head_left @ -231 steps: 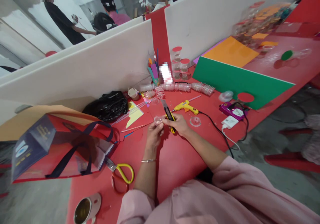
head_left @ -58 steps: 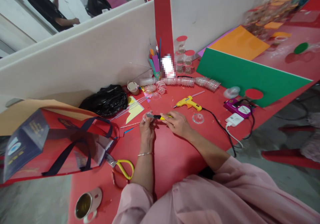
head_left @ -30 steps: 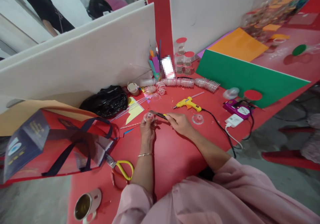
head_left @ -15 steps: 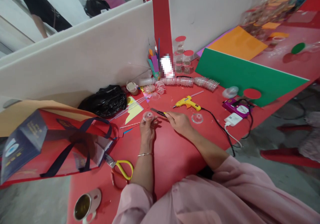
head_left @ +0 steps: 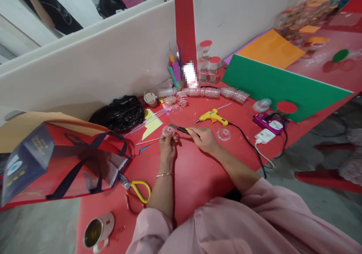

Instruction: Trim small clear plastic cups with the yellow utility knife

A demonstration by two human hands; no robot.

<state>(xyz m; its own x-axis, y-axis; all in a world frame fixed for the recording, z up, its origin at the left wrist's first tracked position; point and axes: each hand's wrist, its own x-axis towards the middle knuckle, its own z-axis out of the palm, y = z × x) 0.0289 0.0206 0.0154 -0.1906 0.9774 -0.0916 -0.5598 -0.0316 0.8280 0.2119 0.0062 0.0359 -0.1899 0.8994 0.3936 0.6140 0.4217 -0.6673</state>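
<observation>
Between the thumb and fingers of my left hand [head_left: 167, 145] is a small clear plastic lid [head_left: 169, 130], round, with a hole in its middle. My right hand [head_left: 204, 137] is closed around the handle of a utility knife [head_left: 182, 129], its dark blade pointing left at the lid. Whether the blade tip touches the lid, I cannot tell. Beyond the right hand lies a yellow hot glue gun [head_left: 212, 116] on the red table [head_left: 195, 178]. Another clear lid [head_left: 224, 134] sits to the right of that hand. Yellow paper [head_left: 152, 125] lies left of the left hand.
Yellow-and-red-handled scissors [head_left: 138, 191] and a mug [head_left: 98, 231] of liquid stand near my left arm, beside a large gift bag [head_left: 70, 163]. Rows of stacked clear cups [head_left: 210, 92] lie behind. A power strip [head_left: 268, 123] and cords are at right; a green board [head_left: 283, 84] leans there.
The right hand and knife have shifted very slightly, with the fingers now wrapped more around the handle. The lid stays in the left hand; the camera view has moved a little.
</observation>
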